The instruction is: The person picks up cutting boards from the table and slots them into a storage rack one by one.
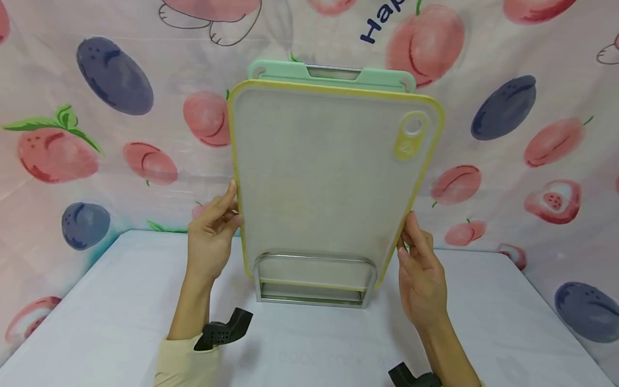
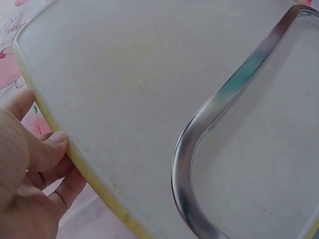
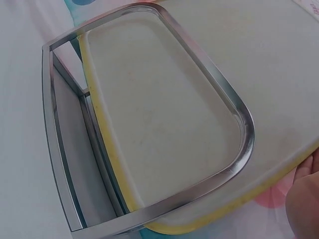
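A pale cutting board [image 1: 319,172] with a yellow rim stands nearly upright behind the front loop of a metal rack [image 1: 314,257]. My left hand [image 1: 211,231] pinches its left edge, the thumb [image 2: 54,144] on the front rim and the other fingers partly hidden behind. At the right edge, lower down, my right hand [image 1: 424,274] grips the board between thumb and fingers; only part of this hand [image 3: 304,199] shows in the right wrist view. The board's bottom edge sits above the rack's front base bar. Behind it, a mint-green board [image 1: 280,70] shows only its top edge.
The rack stands on a white-covered table [image 1: 309,349]. A fruit-printed cloth [image 1: 159,64] hangs behind the table. Black wrist mounts [image 1: 224,332] are worn on both forearms.
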Demonstrator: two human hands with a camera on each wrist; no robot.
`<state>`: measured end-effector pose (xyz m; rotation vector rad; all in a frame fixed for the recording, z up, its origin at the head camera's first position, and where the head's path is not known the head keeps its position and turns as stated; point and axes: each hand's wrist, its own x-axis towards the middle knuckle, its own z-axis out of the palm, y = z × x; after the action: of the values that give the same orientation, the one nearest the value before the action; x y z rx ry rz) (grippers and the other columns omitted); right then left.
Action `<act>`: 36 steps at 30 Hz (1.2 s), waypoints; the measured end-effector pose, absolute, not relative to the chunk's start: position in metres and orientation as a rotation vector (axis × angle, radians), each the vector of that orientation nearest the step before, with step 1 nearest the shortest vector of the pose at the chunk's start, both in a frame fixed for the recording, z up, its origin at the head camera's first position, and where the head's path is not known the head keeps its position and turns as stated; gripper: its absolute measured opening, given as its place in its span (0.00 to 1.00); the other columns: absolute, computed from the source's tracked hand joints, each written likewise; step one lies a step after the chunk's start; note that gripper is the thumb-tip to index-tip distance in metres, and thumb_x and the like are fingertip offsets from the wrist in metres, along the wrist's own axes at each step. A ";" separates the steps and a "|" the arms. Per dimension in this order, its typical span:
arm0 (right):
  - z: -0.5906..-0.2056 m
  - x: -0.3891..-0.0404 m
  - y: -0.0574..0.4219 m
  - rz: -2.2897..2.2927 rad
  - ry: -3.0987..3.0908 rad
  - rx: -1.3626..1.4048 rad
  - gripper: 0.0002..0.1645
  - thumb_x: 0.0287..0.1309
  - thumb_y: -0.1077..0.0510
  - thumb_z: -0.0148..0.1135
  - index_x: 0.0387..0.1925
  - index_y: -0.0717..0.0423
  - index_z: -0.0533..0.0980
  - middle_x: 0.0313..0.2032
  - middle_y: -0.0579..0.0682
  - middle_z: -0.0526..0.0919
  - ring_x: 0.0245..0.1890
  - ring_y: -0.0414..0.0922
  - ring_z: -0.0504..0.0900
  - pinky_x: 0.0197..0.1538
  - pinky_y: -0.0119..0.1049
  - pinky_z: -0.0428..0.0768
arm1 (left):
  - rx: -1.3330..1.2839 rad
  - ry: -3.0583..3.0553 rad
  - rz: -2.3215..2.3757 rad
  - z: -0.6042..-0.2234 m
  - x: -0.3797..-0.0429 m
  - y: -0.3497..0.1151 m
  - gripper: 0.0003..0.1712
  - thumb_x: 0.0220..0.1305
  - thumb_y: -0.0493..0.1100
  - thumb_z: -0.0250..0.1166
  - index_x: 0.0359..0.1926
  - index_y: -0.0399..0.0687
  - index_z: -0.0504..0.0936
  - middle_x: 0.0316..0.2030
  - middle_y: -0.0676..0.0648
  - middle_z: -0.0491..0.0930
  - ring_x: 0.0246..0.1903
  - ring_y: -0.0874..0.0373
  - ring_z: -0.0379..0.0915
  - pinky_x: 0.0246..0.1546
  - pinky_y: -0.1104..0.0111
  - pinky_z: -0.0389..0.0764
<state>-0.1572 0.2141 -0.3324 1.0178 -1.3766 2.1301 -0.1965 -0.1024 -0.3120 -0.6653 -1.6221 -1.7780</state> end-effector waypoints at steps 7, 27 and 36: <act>-0.333 -0.158 0.215 2.135 -1.397 1.003 0.32 0.57 0.80 0.28 0.64 0.69 0.45 0.55 0.61 0.54 0.60 0.54 0.53 0.63 0.39 0.49 | -0.584 -1.689 -1.745 -0.307 -0.193 -0.099 0.34 0.51 0.18 0.55 0.57 0.46 0.69 0.34 0.41 0.73 0.33 0.56 0.69 0.34 0.75 0.72; -0.334 -0.158 0.217 2.234 -1.494 0.827 0.33 0.60 0.77 0.30 0.67 0.60 0.46 0.66 0.60 0.48 0.65 0.53 0.46 0.64 0.38 0.47 | -0.300 -1.724 -1.709 -0.296 -0.182 -0.086 0.23 0.52 0.24 0.60 0.51 0.40 0.76 0.33 0.33 0.77 0.30 0.56 0.72 0.31 0.74 0.72; -0.334 -0.159 0.217 2.211 -1.556 0.833 0.32 0.61 0.77 0.30 0.67 0.62 0.45 0.67 0.58 0.46 0.65 0.53 0.44 0.64 0.38 0.49 | -0.326 -1.777 -1.674 -0.296 -0.181 -0.085 0.21 0.58 0.25 0.54 0.53 0.36 0.74 0.37 0.35 0.76 0.34 0.56 0.70 0.32 0.76 0.70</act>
<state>-0.1586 0.2170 -0.3342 0.8330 -1.5559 2.2106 -0.1814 -0.0854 -0.2957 -0.3258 -1.7774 -1.6740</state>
